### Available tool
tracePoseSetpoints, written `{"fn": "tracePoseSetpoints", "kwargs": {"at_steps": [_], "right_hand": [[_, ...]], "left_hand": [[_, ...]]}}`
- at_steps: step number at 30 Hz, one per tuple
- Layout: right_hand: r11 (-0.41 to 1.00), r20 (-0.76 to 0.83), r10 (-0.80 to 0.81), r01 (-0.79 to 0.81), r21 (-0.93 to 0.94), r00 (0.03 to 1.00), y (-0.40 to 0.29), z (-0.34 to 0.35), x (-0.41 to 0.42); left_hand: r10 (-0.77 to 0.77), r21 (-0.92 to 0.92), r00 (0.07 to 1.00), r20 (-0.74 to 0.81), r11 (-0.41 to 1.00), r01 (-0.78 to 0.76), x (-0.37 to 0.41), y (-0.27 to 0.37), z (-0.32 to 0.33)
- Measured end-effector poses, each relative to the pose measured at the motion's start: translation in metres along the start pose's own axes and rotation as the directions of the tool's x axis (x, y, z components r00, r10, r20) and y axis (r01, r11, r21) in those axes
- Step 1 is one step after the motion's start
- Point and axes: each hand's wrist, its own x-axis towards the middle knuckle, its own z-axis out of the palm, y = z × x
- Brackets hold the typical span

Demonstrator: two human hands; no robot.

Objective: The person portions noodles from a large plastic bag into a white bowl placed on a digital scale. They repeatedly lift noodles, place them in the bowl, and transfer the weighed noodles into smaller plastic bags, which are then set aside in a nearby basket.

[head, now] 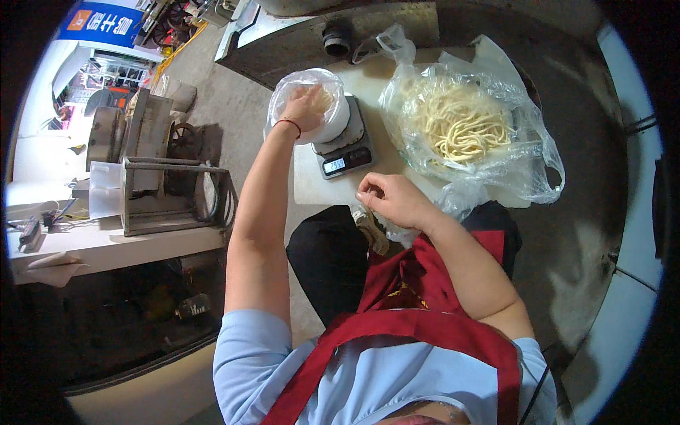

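My left hand (305, 109) reaches down into a white round container (336, 119) lined with a clear plastic bag (276, 101). Pale noodles (323, 100) show beside its fingers; whether they grip any is hidden. The container sits on a digital kitchen scale (348, 154) with a lit display. Just in front of the scale, my right hand (390, 196) hovers near the board's edge, fingers curled in and seemingly holding nothing. To its right, a heap of thick noodles (467, 133) lies in a large, open clear plastic bag (536, 164). Both rest on a white board (308, 186).
A metal cabinet (287, 50) with a dark pipe stub (337, 42) stands beyond the board. On the left, a metal frame (175, 196) rests on a pale counter (175, 244). A crumpled cloth-like thing (372, 231) hangs by my knee, below the board edge.
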Motion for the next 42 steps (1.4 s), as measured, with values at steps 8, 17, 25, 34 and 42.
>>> {"fn": "tracePoseSetpoints", "kwargs": {"at_steps": [8, 17, 25, 34, 42], "right_hand": [[1.0, -0.021, -0.003, 0.002, -0.008, 1.0, 0.006, -0.001, 0.002], [0.998, -0.029, 0.021, -0.023, -0.057, 0.999, 0.003, 0.002, 0.0], [0.995, -0.053, 0.023, -0.029, -0.1, 0.998, 0.004, 0.0, -0.001], [0.993, -0.063, 0.015, -0.022, -0.117, 0.998, 0.004, -0.001, 0.0], [0.991, -0.056, 0.025, -0.033, -0.131, 0.998, -0.002, -0.002, -0.001]], "left_hand": [[-0.293, -0.115, 0.912, 0.287, 0.935, 0.337, 0.005, 0.048, -0.037], [-0.299, -0.038, 0.904, 0.305, 0.945, 0.325, 0.006, 0.027, -0.009], [-0.486, -0.124, 0.844, 0.228, 0.845, 0.52, -0.001, 0.062, -0.034], [-0.384, -0.122, 0.852, 0.355, 0.885, 0.449, 0.012, 0.051, -0.028], [-0.471, -0.029, 0.802, 0.368, 0.856, 0.516, 0.017, 0.053, -0.023]]}}
